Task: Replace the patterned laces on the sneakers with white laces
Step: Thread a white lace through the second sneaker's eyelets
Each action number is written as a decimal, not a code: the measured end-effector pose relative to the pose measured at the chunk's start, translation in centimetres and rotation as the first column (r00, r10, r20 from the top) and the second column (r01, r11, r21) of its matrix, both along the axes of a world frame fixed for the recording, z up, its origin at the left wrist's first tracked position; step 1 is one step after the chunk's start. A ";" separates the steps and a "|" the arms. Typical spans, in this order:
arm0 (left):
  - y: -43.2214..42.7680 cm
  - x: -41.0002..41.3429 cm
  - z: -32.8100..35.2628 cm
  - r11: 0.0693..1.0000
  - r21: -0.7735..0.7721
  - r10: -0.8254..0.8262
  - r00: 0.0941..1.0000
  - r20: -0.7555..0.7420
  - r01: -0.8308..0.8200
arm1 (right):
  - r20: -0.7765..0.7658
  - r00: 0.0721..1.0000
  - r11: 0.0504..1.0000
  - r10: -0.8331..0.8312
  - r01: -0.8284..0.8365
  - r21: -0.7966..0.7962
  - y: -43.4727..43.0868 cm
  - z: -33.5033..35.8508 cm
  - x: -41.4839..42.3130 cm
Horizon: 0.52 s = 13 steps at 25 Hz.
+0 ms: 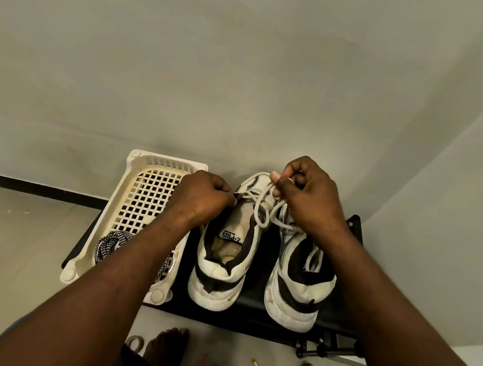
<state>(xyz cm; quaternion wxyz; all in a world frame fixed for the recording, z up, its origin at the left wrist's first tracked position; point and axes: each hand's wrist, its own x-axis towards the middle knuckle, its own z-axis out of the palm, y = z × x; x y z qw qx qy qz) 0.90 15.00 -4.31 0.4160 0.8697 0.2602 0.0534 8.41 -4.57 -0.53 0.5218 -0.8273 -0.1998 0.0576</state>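
Soft floppy white lace [263, 217], best grabbed at stiff tip [241, 194]. Left hand [205, 199] pinches tip, right hand [309, 196] pinches slack.

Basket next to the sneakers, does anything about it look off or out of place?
The basket sticks out past the left edge of the black bench, so its near corner hangs over the floor. Its mesh bottom shows yellowish stains. The patterned laces lie inside it, not spilled.

We note a domestic room corner: plain off-white walls [242, 68], black skirting strip [34, 187], pale floor [16, 238], bare feet [166, 346] on it.
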 end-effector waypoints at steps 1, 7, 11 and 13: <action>0.1 0.0 0.1 0.998 -0.052 0.018 1.000 -0.010 -0.019 | -0.051 0.998 0.998 0.037 -0.034 0.061 0.1 0.0 0.1; 1.3 -0.5 0.2 0.916 -0.391 0.072 0.995 -0.067 -0.092 | -0.134 0.985 0.994 0.110 -0.106 0.037 1.0 -0.5 -0.2; 1.4 -0.6 0.1 0.894 -0.444 0.047 0.998 -0.050 -0.064 | -0.086 0.995 0.999 0.050 -0.050 0.002 0.9 -0.7 0.4; 1.2 -0.4 0.1 0.889 -0.457 0.021 0.999 -0.038 -0.036 | -0.222 0.968 0.983 0.119 -0.083 0.166 0.9 -0.6 0.5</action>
